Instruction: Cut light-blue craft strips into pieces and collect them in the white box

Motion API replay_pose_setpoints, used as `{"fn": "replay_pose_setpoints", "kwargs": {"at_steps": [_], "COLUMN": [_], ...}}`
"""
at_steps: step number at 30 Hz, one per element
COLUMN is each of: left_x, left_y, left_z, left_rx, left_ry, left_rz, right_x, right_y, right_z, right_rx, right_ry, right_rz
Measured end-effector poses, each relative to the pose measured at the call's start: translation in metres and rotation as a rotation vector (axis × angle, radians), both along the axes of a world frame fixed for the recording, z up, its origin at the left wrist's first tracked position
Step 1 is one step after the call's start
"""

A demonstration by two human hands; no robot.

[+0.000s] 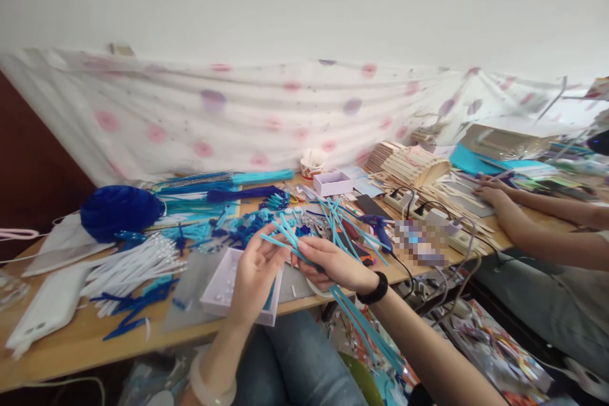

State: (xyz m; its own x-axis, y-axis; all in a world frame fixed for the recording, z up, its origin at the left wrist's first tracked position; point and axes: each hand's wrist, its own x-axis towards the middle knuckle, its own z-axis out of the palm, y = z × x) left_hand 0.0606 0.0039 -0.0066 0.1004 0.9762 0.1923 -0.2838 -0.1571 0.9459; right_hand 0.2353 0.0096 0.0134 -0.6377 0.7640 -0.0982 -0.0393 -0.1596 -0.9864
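Note:
A bundle of light blue pipe cleaners [366, 328] runs through my right hand [333, 264], which is closed around it. Their upper ends fan out above my fingers, and the long ends hang down past my right wrist over the table edge. My left hand [257, 273] meets the bundle from the other side, thumb and fingers pinching stems near the top. Under my left hand stands a white open box [219, 282] with small pearl-like beads inside, partly hidden by that hand. More light blue stems [333, 219] lie loose behind my right hand.
A blue glue gun [380, 229], power strips [464, 242] and trailing cables are on the right. White pipe cleaners [136, 266], a white phone-like object [50, 307] and a dark blue fluffy bundle [118, 212] lie left. Another person's hands [499, 196] rest at far right.

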Motion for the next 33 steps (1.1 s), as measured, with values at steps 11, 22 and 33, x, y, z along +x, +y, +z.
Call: {"fn": "replay_pose_setpoints", "kwargs": {"at_steps": [11,22,33], "left_x": [0.017,0.012,0.012], "left_y": [-0.007,0.002,-0.002], "left_z": [0.007,0.001,0.009], "left_rx": [0.252,0.023,0.007], "left_ry": [0.217,0.021,0.010], "left_rz": [0.559,0.363,0.437], "right_x": [-0.019,-0.018,-0.022], "right_y": [-0.008,-0.013,-0.019], "right_z": [-0.010,-0.012,-0.007], "right_rx": [0.271,0.270,0.321], "right_ry": [-0.005,-0.029,-0.094], "right_rz": [-0.297,-0.373,-0.377]}}
